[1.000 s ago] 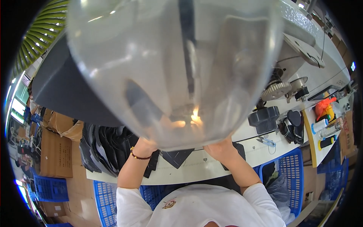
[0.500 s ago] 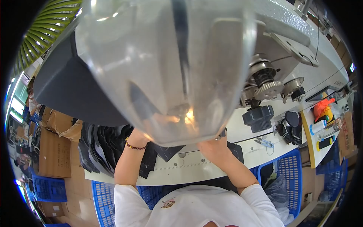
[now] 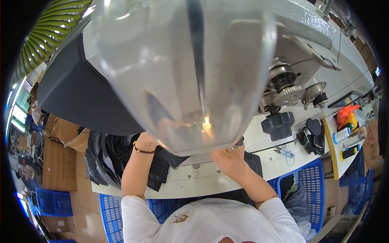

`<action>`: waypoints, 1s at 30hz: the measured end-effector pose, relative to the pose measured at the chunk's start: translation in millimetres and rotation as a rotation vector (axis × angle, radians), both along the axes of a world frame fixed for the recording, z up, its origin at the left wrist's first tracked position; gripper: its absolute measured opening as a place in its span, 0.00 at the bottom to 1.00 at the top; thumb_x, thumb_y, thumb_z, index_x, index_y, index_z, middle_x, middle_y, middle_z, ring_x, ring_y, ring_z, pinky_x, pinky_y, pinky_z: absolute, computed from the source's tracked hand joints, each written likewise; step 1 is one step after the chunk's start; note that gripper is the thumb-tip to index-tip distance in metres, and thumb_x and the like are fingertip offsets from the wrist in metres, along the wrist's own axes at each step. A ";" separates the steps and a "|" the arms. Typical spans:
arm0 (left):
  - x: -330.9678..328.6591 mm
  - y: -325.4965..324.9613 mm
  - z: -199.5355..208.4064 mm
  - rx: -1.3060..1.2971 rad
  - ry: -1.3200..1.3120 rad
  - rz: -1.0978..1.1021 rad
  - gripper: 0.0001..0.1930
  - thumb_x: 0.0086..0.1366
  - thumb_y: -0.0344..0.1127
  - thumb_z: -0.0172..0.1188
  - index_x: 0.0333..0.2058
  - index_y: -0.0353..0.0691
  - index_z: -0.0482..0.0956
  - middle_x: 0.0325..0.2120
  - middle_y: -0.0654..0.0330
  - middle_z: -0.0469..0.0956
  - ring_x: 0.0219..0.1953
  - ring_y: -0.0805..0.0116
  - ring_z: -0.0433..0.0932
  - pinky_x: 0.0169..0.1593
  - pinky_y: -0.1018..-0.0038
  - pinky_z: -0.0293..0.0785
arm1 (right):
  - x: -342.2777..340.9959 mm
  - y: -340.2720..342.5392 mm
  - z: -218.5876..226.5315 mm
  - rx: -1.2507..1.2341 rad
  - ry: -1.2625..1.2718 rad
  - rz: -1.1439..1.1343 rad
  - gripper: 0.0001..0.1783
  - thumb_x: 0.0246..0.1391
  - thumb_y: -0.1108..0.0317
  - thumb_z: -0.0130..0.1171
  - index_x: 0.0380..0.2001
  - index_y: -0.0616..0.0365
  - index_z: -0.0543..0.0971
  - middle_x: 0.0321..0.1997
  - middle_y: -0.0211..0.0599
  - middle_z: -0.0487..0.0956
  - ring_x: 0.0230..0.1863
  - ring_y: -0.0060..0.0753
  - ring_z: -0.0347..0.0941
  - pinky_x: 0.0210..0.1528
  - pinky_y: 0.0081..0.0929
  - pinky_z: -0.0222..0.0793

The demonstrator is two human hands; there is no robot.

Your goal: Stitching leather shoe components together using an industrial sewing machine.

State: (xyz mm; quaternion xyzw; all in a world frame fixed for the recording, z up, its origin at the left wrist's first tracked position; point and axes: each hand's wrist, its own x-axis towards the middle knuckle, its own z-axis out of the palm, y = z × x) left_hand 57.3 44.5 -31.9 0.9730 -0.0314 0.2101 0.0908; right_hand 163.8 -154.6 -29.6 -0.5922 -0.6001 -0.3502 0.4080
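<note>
A sewing machine's large see-through shield [image 3: 194, 81] hangs in front of the work and blurs what is behind it. My left hand [image 3: 146, 141], with a beaded bracelet at the wrist, reaches behind the shield's lower left edge; its fingers are hidden or blurred. Dark fabric pieces [image 3: 159, 174] lie by that forearm, and a dark corner of cloth pokes out below the shield. By the shield's lower right edge, my right hand [image 3: 230, 161] is closed with bent fingers, and what they grip is hidden. Another dark fabric piece [image 3: 254, 163] shows beside it.
Stacked dark cut fabric [image 3: 107, 156] lies at the table's left. Dark tension knobs [image 3: 278, 125] jut out at the right. Thread snips [image 3: 285, 152] and a dark pouch-like object [image 3: 312, 137] rest right of my hand. Blue baskets [image 3: 310, 182] stand below the table edge.
The whole view has shifted slightly. My left hand has moved a little up and away, and my right hand has turned slightly beside the shield.
</note>
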 end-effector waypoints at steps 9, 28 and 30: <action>11.3 5.9 -0.1 -0.349 -0.044 0.054 0.20 0.44 0.30 0.61 0.39 0.34 0.71 0.39 0.55 0.72 0.42 0.65 0.69 0.46 0.73 0.64 | -6.4 1.1 1.0 -0.066 0.055 -0.045 0.05 0.22 0.75 0.50 0.11 0.60 0.65 0.20 0.35 0.67 0.23 0.35 0.64 0.33 0.30 0.64; 15.3 10.8 -6.1 -1.076 -0.128 0.153 0.20 0.47 0.34 0.60 0.41 0.34 0.70 0.40 0.53 0.72 0.43 0.63 0.69 0.47 0.72 0.64 | -7.6 1.3 6.8 -0.188 0.037 -0.171 0.07 0.26 0.71 0.55 0.17 0.58 0.74 0.26 0.33 0.71 0.32 0.34 0.65 0.41 0.34 0.60; 15.2 11.4 -9.4 -1.116 -0.129 0.157 0.20 0.47 0.34 0.60 0.41 0.34 0.70 0.40 0.53 0.72 0.43 0.63 0.69 0.47 0.72 0.64 | -7.3 0.8 5.9 -0.179 0.053 -0.163 0.09 0.27 0.71 0.55 0.20 0.58 0.74 0.26 0.32 0.70 0.33 0.34 0.65 0.43 0.34 0.60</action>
